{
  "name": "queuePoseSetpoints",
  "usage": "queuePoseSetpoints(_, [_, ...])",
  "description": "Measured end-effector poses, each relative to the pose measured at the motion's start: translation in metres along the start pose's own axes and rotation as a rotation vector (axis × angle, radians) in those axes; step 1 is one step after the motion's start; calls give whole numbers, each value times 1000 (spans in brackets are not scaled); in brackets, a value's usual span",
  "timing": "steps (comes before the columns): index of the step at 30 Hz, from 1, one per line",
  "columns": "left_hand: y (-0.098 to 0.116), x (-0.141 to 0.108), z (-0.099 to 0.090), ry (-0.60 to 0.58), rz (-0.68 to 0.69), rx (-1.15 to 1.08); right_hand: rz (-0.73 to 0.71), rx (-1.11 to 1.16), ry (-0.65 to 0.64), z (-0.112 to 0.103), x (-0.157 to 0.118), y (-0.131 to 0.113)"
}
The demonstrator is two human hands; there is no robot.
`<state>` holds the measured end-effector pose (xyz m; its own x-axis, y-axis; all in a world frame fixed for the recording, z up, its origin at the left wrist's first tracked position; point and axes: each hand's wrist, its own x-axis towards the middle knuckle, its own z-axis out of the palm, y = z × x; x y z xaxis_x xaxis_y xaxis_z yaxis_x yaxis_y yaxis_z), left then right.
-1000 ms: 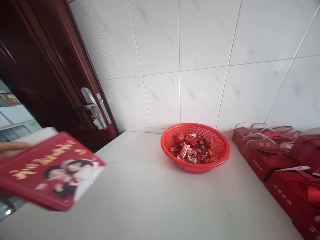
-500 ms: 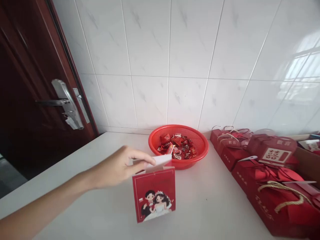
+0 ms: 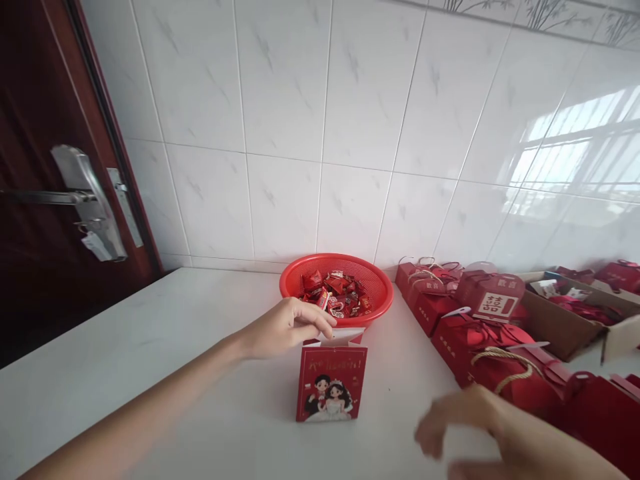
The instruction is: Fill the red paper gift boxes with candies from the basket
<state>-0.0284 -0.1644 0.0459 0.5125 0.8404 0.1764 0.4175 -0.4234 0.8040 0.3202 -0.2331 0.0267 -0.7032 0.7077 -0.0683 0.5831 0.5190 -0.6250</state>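
Note:
A small red gift box (image 3: 332, 383) with a cartoon bride and groom on its front stands upright on the white tabletop (image 3: 225, 413). Its top flaps are raised, and their pale inner sides show. My left hand (image 3: 287, 327) reaches in from the left and pinches the box's upper left edge; the thumb is mostly hidden. Low on the right, my right hand (image 3: 480, 427) is smeared by motion, its fingers bent and apart from the thumb, with nothing seen between them. Behind the gift box sits a red plastic basket (image 3: 387, 303) with wrapped candies (image 3: 340, 293) inside.
Several red gift boxes (image 3: 455, 340), some with rope handles, line the table's right side. Beyond them is a brown cardboard box (image 3: 575, 327) with red items in it. White wall tiles (image 3: 280, 200) rise behind the table. A dark red door (image 3: 35, 267) stands at left.
The gift box has come to stand on the table, with my left hand still at its top. My right hand has entered from the lower right. The view has turned rightward.

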Motion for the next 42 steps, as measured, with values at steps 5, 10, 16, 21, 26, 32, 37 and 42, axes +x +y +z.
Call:
queuePoseSetpoints(5, [-2, 10, -21, 117, 32, -93, -165, 113, 284, -39, 89, 5])
queuePoseSetpoints(10, [-25, 55, -25, 40, -154, 133, -167, 413, 567, -42, 181, 32])
queuePoseSetpoints(16, [-49, 106, -11, -288, -357, 394, -74, 512, 704, -31, 250, 49])
queuePoseSetpoints(21, [-62, 124, -24, -338, -532, 609, -31, 514, 701, -28, 258, 59])
queuePoseSetpoints(26, [-83, 131, -30, -265, -623, 735, -27, 517, 661, -26, 256, 64])
queuePoseSetpoints(32, [-100, 132, -25, -235, -594, 685, -46, 530, 632, -24, 257, 66])
queuePoseSetpoints(37, [-105, 135, -26, -294, -559, 549, -47, 558, 627, -24, 257, 66])
queuePoseSetpoints(42, [-103, 135, -23, -374, -524, 411, -39, 587, 617, -25, 256, 65])
